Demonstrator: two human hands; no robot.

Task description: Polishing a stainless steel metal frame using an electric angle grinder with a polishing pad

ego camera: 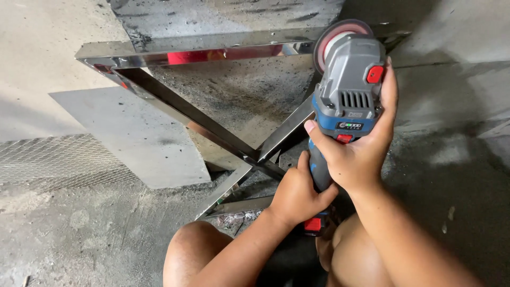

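A grey and blue cordless angle grinder [348,87] with red buttons points away from me, its round disc [336,38] at the upper bar of a polished steel X-shaped frame [212,127]. My right hand [361,151] wraps the grinder's body just behind the head. My left hand [297,194] grips the grinder's handle lower down, above its red-trimmed battery end [313,224]. The frame's crossed bars meet just left of my left hand.
My bare knees [196,250] sit at the bottom of the view on a dusty concrete floor [95,234]. A flat grey sheet [143,138] and a patch of wire mesh [48,159] lie to the left. A concrete slab [223,18] lies beyond the frame.
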